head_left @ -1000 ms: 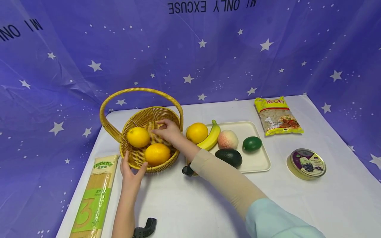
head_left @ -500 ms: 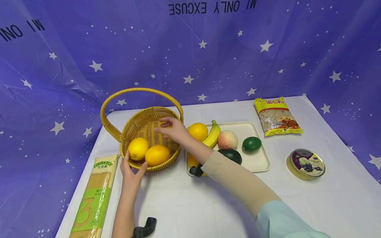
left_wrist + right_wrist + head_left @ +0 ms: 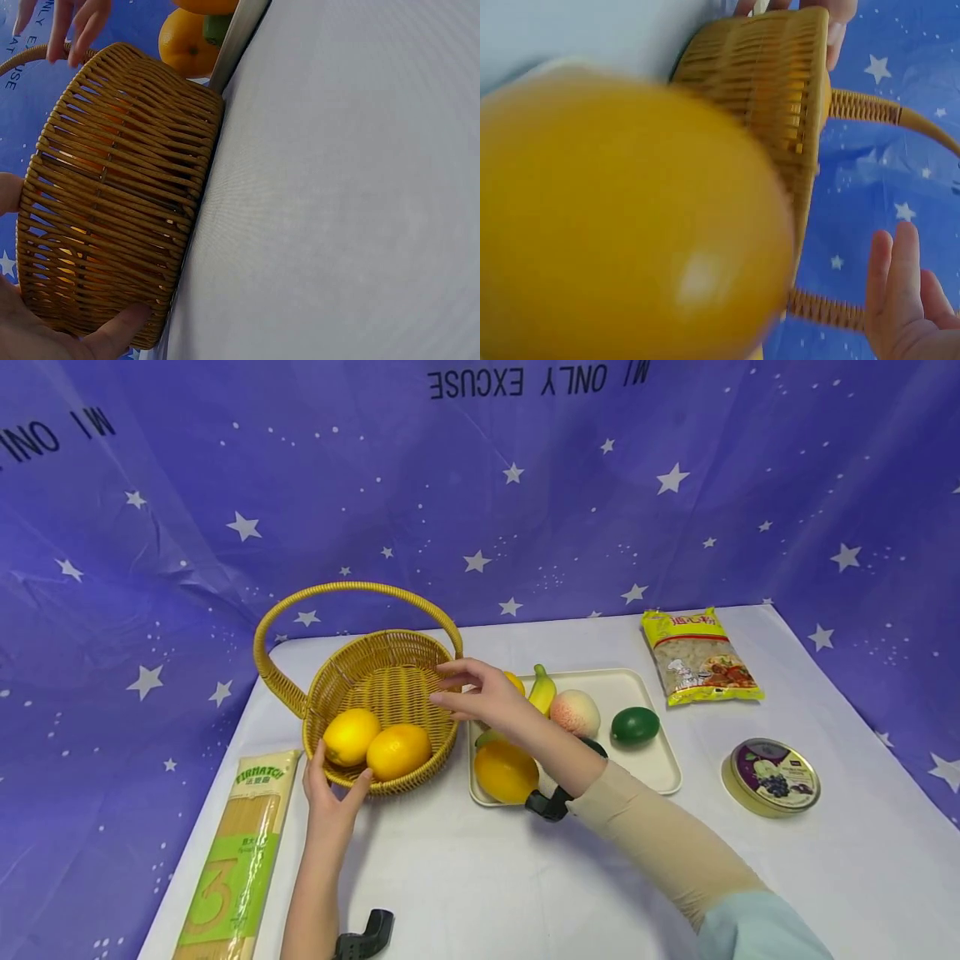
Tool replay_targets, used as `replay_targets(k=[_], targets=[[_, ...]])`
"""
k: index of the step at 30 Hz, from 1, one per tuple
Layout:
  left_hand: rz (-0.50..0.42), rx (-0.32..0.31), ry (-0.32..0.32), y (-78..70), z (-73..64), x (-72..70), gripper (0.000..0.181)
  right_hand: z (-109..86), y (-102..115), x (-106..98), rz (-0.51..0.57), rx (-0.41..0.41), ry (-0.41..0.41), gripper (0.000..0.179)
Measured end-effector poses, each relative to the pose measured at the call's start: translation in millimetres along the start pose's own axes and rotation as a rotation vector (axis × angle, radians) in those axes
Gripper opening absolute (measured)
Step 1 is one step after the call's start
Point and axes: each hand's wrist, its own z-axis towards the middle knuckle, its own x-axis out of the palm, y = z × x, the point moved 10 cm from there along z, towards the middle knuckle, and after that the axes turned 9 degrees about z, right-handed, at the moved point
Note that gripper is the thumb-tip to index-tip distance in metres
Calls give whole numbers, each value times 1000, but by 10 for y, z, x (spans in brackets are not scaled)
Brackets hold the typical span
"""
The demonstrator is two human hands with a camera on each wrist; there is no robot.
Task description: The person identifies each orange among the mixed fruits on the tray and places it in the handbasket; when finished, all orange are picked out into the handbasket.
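Observation:
My left hand (image 3: pixel 332 806) grips the near side of the wicker basket (image 3: pixel 405 681), its thumb and fingers spread about the rim and wall. Inside, a yellow citrus-like fruit (image 3: pixel 351 737) and a longer orange-yellow fruit (image 3: pixel 399 752) lie side by side against the near wall. My right hand (image 3: pixel 495 697) hovers by the basket's right rim with fingers extended, holding nothing. Beneath that arm is a cream tray (image 3: pixel 652 768) with a yellow-orange fruit (image 3: pixel 506 772), a banana (image 3: pixel 542 692), a peach (image 3: pixel 575 713) and a green lime-like fruit (image 3: pixel 635 726). The arm partly hides other fruit there.
A spaghetti pack (image 3: pixel 236 860) lies left of the basket. To the right are a yellow pasta bag (image 3: pixel 701 656) and a round tin (image 3: pixel 772 777). The basket's tall handle (image 3: pixel 360 587) arches above its rim. A starry purple cloth (image 3: pixel 480 510) hangs behind the white table.
My right hand has drawn back rightward from inside the basket to its right rim. The left fruit in the basket has shifted nearer, beside the other one. My left hand has stayed put.

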Motion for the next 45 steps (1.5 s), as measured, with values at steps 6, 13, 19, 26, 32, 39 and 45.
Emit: replay_targets(k=[6,13,19,26,32,39,45], targets=[[4,-17,11,27,7,7,91,-145,-72,-373,-91,22,-21,57],[9,-19,10,24,10,9,91,-264,-220,-667,-200,30,28,61],[-1,-6,-2,-5,-5,4,90,-312,-230,-717,-342,1,138,55],[-11,7,-9,-22,-7,0,90,-353,-371,-656,-493,59,307,60],[-12,-5,-4,-1,-4,4,90,-384,-478,-533,-658,107,407,63],[-17,-24,14,31,36,32,90,-367,-544,-488,-690,135,419,63],[-39,-17,6,25,34,21,90,-370,-604,-419,-693,140,438,63]])
